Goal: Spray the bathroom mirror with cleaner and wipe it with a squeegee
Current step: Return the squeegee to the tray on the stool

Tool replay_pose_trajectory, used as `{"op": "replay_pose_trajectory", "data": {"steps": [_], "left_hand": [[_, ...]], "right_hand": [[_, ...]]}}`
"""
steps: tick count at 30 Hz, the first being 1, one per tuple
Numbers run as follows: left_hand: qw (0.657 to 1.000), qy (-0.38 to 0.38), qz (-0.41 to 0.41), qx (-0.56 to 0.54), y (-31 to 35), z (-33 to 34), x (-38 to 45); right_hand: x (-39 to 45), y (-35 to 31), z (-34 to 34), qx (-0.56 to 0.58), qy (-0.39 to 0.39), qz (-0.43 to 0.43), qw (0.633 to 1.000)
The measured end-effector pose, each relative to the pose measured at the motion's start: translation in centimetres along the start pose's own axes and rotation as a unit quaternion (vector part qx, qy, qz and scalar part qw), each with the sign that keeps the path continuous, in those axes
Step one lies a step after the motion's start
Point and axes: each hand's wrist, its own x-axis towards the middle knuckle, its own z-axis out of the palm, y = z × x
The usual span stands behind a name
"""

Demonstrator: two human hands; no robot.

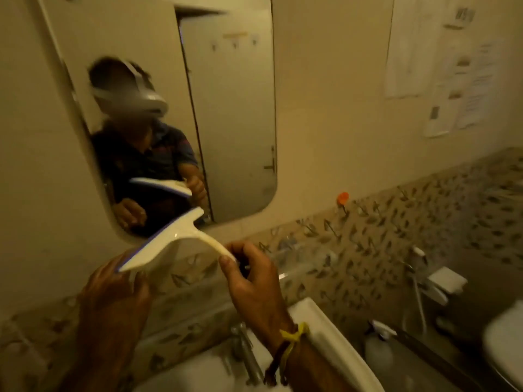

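A white squeegee (169,241) with a blue rubber edge hangs in the air just below the lower left corner of the mirror (232,114), apart from the glass. My right hand (252,281) grips its thin handle. My left hand (113,295) touches the lower end of its blade with the fingertips. The mirror is rounded at its corners and reflects a person, both hands and the squeegee. No spray bottle of cleaner is clearly in view.
A white sink (319,338) with a metal tap (246,355) lies below my hands. Patterned tiles (396,230) run along the wall. An orange hook (343,198), papers (441,66) on the wall, a hand shower (441,284) and a toilet (506,346) are to the right.
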Motion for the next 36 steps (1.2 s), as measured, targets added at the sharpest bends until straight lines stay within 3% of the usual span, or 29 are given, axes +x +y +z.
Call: {"op": "replay_pose_trajectory", "data": {"steps": [4, 8, 13, 28, 36], "left_hand": [[0.993, -0.017, 0.087, -0.081, 1.4, 2.0, -3.9], [0.967, -0.042, 0.099, -0.23, 4.2, 3.3, -9.3], [0.946, -0.13, 0.071, -0.288, 9.1, 3.8, -15.7], [0.906, -0.358, 0.063, -0.215, 25.3, 5.7, -32.3], [0.868, -0.462, 0.092, -0.155, 31.0, 10.3, -35.9]], "right_hand": [[-2.7, 1.2, -2.4, -0.06, 0.058, 0.007, 0.997], [-6.6, 2.8, -6.1, -0.098, 0.089, 0.031, 0.991], [-10.3, 4.0, -12.7, -0.105, 0.106, 0.068, 0.986], [-18.1, 8.5, -34.4, -0.156, 0.17, 0.158, 0.96], [-19.2, 14.9, -42.8, -0.17, 0.272, 0.291, 0.901]]}}
